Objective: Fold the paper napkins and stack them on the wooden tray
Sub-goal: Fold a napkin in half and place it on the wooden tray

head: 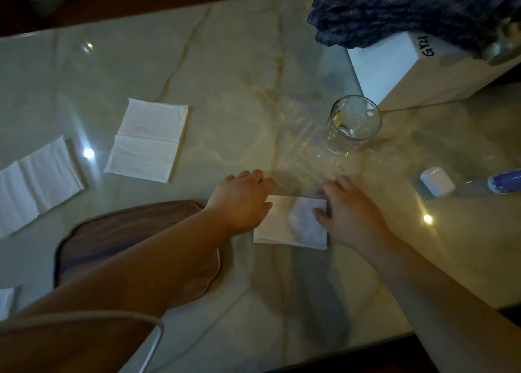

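Note:
A small folded white napkin (pixel 293 226) lies flat on the marble table between my hands. My left hand (pixel 242 198) rests palm down on its left edge, fingers spread. My right hand (pixel 346 209) presses its right edge with the thumb on the paper. The dark wooden tray (pixel 112 231) sits to the left, partly hidden under my left forearm, with nothing visible on it. Two unfolded napkins lie further left: one (pixel 148 140) in the middle left, another (pixel 36 181) at the left edge. A corner of a third napkin (pixel 5 302) shows at the bottom left.
An empty drinking glass (pixel 352 124) stands just beyond my right hand. A white box (pixel 394 71) with blue cloth (pixel 408 9) on it fills the far right corner. A small white case (pixel 437 181) and a purple-capped bottle (pixel 504 183) lie at right. The table's near edge runs along the bottom right.

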Tool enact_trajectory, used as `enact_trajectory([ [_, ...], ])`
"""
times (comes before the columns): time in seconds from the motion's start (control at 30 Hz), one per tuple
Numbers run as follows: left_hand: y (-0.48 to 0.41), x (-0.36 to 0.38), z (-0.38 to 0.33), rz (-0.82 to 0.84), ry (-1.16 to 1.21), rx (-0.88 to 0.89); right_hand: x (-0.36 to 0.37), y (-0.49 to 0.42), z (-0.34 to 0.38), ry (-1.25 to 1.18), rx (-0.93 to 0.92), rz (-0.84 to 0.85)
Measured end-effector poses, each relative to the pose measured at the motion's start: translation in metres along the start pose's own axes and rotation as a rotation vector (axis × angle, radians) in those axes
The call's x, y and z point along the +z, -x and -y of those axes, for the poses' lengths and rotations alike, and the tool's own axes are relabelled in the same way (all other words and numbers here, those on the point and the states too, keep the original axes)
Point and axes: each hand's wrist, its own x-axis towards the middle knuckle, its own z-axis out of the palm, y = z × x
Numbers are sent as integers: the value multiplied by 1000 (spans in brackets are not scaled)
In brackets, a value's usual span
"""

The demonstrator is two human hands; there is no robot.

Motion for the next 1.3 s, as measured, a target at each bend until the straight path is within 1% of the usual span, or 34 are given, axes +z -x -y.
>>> enact_trajectory([
  [0.1,-3,4,-2,-24,-20,-17,5,1,2,25,-29,-18],
  [0.23,1,7,-5,-55,-8,-35,8,4,3,-46,-22,-37],
  [0.33,5,9,-4,-80,50,-72,4,5,5,-141,-18,-52],
  [0.4,11,7,-4,-97,164,-106,-1,6,10,-241,4,-62],
  [0.5,31,-6,-3,-107,467,-205,-12,9,22,-435,93,-35],
  [0.57,50,-15,1,-155,662,-289,-16,10,36,-535,106,-10],
  [0.63,73,-19,11,-214,778,-378,-16,10,56,-655,94,11],
  [0.7,95,-20,24,-255,815,-449,-11,10,80,-725,77,32],
  [0.83,138,-16,56,-320,881,-593,12,9,130,-740,56,96],
  [0.93,163,-10,82,-357,889,-663,34,6,164,-723,29,141],
  [1.1,193,2,122,-388,881,-722,60,-1,210,-666,-1,158],
  [1.23,203,14,148,-347,890,-717,74,-8,231,-647,10,197],
  [1.3,206,18,158,-313,867,-711,80,-11,237,-599,4,194],
])
